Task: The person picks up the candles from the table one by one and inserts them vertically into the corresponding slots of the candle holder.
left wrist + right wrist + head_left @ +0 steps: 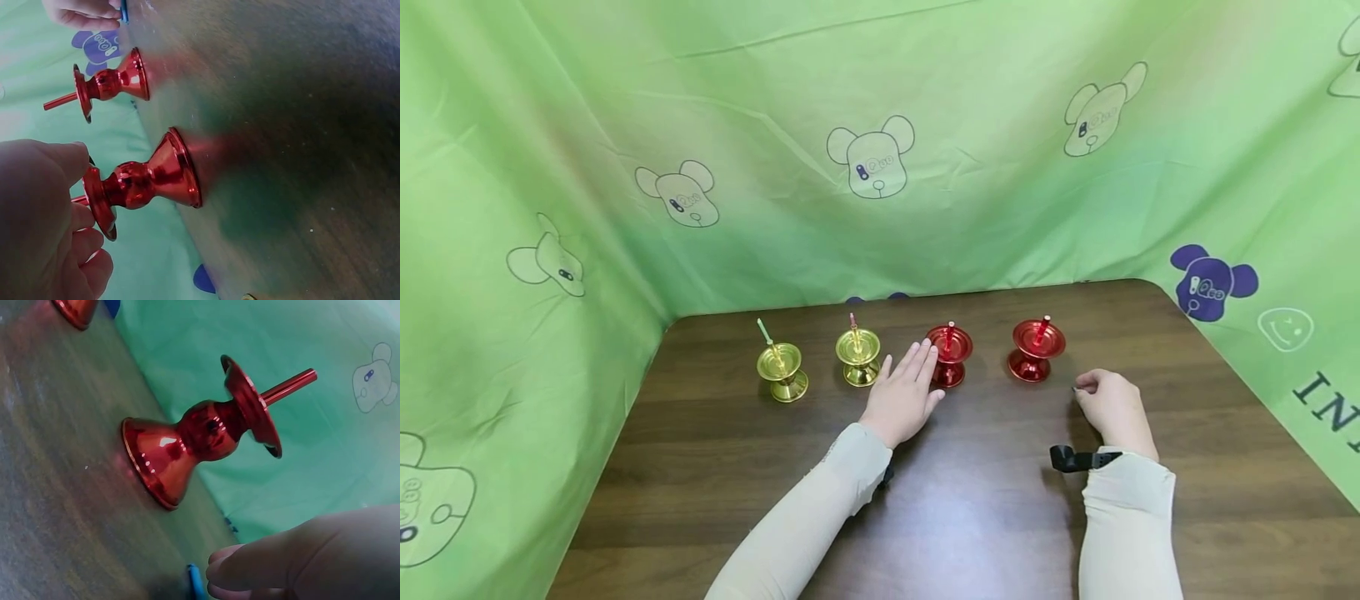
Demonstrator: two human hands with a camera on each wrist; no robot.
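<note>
My left hand (904, 400) reaches out with straight fingers over the near left side of a red candle holder (951, 375). In the left wrist view, thumb and fingertips stand on either side of the dish of this red holder (140, 181). Farther right is a second red candle holder (1030, 365), seen large in the right wrist view. To its right, low over the table, my right hand (1116, 408) has bent fingers and pinches a thin blue candle (195, 582), mostly hidden by the hand.
Two gold candle holders stand at the left, one with a green candle (764, 331) and one with a pink candle (853, 321). The brown wooden table (700, 467) ends at a green printed cloth (775, 233) behind and at both sides.
</note>
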